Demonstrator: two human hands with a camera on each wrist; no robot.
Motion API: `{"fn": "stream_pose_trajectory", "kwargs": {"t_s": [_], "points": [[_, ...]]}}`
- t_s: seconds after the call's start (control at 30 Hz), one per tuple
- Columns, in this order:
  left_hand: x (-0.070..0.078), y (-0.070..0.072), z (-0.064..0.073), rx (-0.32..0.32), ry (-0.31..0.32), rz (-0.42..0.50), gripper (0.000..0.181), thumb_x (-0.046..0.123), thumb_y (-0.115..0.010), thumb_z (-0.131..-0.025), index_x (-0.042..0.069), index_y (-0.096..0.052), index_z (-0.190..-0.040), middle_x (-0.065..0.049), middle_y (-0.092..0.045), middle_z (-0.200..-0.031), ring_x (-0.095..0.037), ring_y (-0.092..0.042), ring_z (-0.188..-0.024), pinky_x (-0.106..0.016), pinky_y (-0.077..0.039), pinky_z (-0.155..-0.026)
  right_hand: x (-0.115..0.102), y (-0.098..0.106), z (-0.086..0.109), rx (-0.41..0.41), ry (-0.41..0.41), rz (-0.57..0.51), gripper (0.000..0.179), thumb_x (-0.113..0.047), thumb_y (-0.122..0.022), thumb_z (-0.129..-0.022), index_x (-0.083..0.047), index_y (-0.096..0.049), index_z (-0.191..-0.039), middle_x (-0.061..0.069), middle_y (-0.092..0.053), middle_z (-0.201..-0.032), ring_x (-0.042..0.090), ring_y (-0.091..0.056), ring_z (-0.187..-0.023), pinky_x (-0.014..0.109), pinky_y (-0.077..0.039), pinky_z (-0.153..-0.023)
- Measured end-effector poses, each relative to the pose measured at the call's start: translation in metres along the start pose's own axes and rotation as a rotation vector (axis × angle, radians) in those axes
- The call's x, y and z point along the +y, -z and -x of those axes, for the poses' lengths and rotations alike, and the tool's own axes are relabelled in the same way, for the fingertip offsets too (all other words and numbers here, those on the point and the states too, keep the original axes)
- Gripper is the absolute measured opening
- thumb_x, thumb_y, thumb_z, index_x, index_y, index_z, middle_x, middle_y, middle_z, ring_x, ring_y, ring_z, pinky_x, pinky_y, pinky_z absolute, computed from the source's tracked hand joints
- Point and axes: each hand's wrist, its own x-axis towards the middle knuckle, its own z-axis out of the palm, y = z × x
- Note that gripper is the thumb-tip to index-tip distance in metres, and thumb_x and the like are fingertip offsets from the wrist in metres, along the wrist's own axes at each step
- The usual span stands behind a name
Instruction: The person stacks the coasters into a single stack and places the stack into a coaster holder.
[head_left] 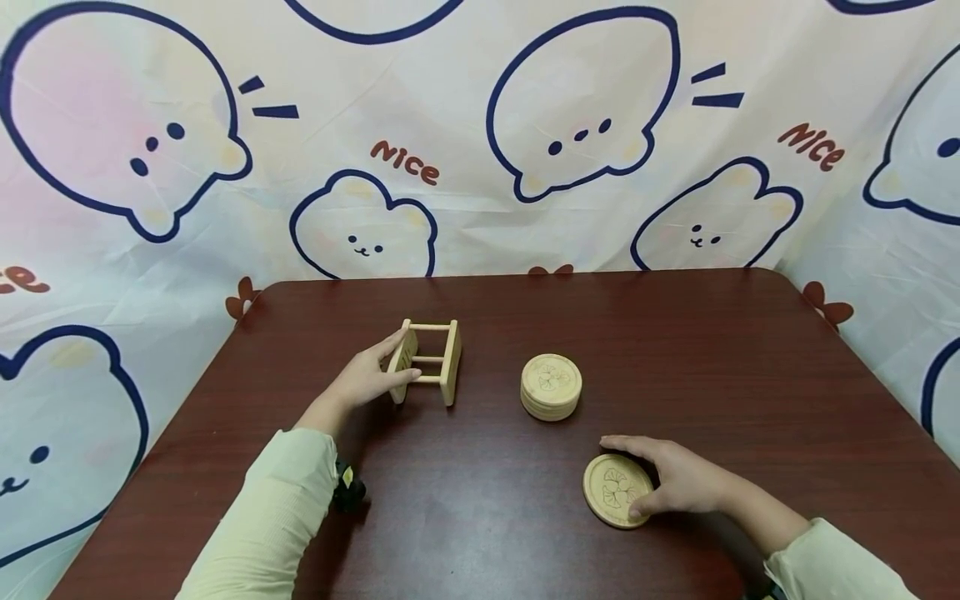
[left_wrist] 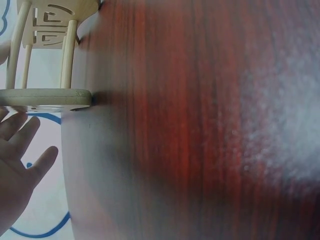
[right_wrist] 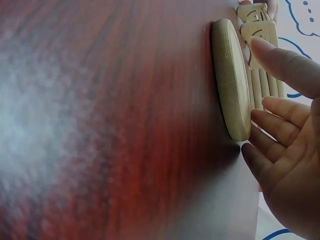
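Note:
My left hand pinches the near side panel of a small pale wooden coaster rack, thumb on the inner side and fingers outside. Two panels with cut-out patterns, joined by round rods, make up the rack. Toward the front right, a round wooden coaster with an engraved leaf pattern lies flat on the table. My right hand is over its right edge, fingers spread loosely and thumb at the rim. In the right wrist view the fingertips are right beside this coaster.
A stack of several matching coasters stands between the rack and the single coaster. The dark reddish-brown table has a glossy top. Behind it hangs a pale cloth printed with cartoon bears.

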Motion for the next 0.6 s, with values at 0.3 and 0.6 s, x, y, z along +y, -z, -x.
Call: {"fn": "stream_pose_trajectory", "kwargs": {"t_s": [0.3,0.6], "points": [[-0.0020,-0.0011,-0.0002,-0.007,0.012,-0.002,0.083,0.046,-0.061,-0.074,0.018,-0.018,-0.139,-0.017,-0.026,-0.136,-0.032,-0.036,-0.114,-0.047,-0.031,-0.089,-0.0004,-0.0048,0.0036,-0.005,0.043,-0.010,0.077,-0.031,-0.076,-0.060,-0.003,-0.044,-0.124,0.009,-0.047,-0.122,0.022,-0.040,-0.112,0.024,-0.030,-0.091],[-0.0027,-0.0013,-0.0009,0.002,-0.004,0.007,0.083,0.046,-0.062,-0.074,0.018,-0.018,-0.139,-0.017,-0.027,-0.136,-0.031,-0.038,-0.113,-0.046,-0.033,-0.088,0.0001,-0.0062,0.0053,-0.043,0.059,-0.031,0.081,-0.031,-0.077,-0.059,-0.005,-0.041,-0.127,0.010,-0.040,-0.128,0.029,-0.034,-0.117,0.019,-0.022,-0.094]]}}
